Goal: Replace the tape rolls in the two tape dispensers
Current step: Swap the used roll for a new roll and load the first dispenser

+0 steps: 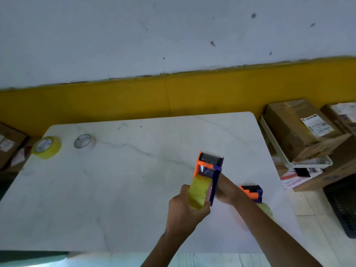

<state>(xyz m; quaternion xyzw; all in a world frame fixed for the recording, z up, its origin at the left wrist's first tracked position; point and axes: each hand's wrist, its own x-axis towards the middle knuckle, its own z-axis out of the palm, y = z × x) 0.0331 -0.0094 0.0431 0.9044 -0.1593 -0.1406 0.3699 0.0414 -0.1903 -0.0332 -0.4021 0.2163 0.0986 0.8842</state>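
Observation:
Above the white marble table (115, 189) I hold an orange and purple tape dispenser (209, 168). My right hand (226, 190) grips its purple side from the right. My left hand (185, 209) is closed around the yellow tape roll (198, 193) seated in that dispenser. A second orange and purple dispenser (252, 192) lies on the table behind my right forearm, with a yellowish roll (267, 210) partly hidden by the arm. At the table's far left corner lie a yellow tape roll (46, 147) and a clear tape roll (84, 141), both flat.
Cardboard boxes (296, 130) with shipping labels are stacked to the right of the table, over a white tray (308, 162). A black crate (342, 205) stands on the floor at right. More boxes (9, 143) are at the left. A yellow and white wall is behind.

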